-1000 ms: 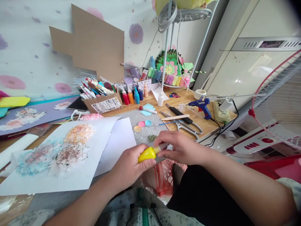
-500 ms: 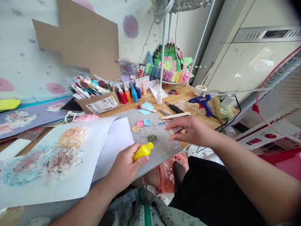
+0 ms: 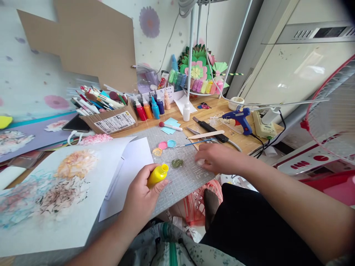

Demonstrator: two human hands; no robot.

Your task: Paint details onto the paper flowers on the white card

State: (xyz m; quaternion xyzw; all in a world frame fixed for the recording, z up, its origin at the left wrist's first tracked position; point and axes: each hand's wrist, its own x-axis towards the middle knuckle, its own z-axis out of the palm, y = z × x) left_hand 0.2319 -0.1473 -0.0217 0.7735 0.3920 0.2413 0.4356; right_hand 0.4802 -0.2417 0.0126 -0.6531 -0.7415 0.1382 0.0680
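My left hand (image 3: 145, 186) is wrapped round a small yellow bottle (image 3: 157, 176), which is uncapped and tilted with its mouth up to the right. Low over the right part of the grey cutting mat (image 3: 172, 192), my right hand (image 3: 212, 157) has its fingers curled and closed round something pale that is mostly hidden. Between the hands lies a clear palette whose well holds dark green paint (image 3: 177, 163). Its other wells hold pink (image 3: 162, 145), blue (image 3: 171, 143) and orange-yellow (image 3: 157, 152) paint. A thin blue brush (image 3: 195, 142) rests behind my right hand.
Large flower-printed paper (image 3: 69, 221) covers the left side. Behind stand a box of pens (image 3: 115, 122), several paint bottles (image 3: 154, 107) and a white bottle (image 3: 186, 112). A wooden stick (image 3: 206, 135), a black-handled tool (image 3: 213, 131) and a blue glue gun (image 3: 240, 120) lie at the right.
My left hand has moved left with the yellow bottle. My right hand has lowered toward the mat, and its fingers have curled in. The view has shifted slightly.
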